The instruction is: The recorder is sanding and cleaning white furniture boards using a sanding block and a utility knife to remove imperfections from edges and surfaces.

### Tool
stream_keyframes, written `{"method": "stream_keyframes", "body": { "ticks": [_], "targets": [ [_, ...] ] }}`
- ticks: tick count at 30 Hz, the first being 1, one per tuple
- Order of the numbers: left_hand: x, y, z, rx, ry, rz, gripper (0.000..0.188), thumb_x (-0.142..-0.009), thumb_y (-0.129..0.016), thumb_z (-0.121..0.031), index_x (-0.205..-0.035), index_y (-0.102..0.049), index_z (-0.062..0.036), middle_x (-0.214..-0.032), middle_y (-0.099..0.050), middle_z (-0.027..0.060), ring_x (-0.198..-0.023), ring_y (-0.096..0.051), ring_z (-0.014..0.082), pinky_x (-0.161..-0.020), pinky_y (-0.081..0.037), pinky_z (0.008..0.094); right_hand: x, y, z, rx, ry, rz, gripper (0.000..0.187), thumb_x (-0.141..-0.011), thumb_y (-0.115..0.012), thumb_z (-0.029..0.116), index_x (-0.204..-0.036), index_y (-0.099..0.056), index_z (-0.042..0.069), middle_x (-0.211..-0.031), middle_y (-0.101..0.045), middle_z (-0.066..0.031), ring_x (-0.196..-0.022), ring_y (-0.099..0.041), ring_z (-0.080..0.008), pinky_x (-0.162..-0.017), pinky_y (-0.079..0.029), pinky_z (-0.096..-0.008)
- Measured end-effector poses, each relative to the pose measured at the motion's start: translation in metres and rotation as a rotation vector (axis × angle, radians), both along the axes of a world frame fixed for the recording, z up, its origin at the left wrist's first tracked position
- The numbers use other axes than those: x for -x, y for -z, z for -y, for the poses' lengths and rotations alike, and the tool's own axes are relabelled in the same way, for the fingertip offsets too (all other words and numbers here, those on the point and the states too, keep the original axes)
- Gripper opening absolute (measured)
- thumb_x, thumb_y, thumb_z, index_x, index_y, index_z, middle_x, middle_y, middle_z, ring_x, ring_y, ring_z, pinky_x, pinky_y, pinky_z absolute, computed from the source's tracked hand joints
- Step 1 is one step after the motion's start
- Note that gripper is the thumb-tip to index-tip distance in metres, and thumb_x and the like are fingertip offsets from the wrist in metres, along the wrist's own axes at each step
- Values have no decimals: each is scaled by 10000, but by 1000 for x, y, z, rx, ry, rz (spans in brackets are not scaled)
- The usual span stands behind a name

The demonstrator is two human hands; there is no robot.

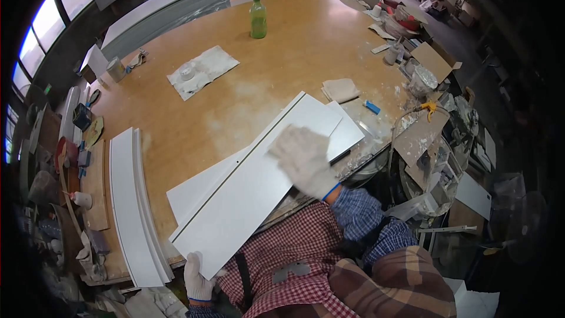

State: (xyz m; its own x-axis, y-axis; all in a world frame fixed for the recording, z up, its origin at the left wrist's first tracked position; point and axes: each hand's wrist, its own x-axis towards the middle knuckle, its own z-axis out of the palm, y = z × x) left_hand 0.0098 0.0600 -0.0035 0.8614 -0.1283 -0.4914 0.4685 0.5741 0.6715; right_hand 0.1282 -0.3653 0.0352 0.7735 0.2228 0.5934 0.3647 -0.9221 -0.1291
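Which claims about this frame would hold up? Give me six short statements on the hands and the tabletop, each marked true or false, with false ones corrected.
1. The white-gloved left hand is at the near end of the long, flat white panel. True.
2. No other board shows beneath that panel. False: a second flat white board shows beneath it.
3. The white-gloved right hand is blurred. True.
4. The translucent green bottle stands farther away than the folded beige cloth. True.
5. The cloth lies left of the bottle. False: it lies right.
6. The bottle is on its side. False: it is upright.
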Motion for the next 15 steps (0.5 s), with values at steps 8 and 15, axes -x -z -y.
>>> {"method": "stream_keyframes", "body": {
  "ticks": [8, 15],
  "targets": [
    [0, -9, 3, 5, -38, -26, 575, -1175, -525, -423, -1478, -468, 63, -1218, -725, 284, -934, -810, 396, -598, -743, 495, 19, -13, -55, 66, -457, -459, 545, -944, -728, 330, -1433, -651, 103, -1453, -622, -203, -1363, -569, -420, -1208, -418, -572],
    [-2, 5, -7, 89, -5, -34, 599, -1180, -511, -413, -1487, -444, 97, -1224, -715, 330, -927, -797, 463, -599, -744, 504, -110, 19, 80, 17, 229, -74, 346, -1027, -620, 279, -1332, -727, 154, -1270, -672, -148, -1221, -598, -384, -1068, -451, -553]
  ]
}}
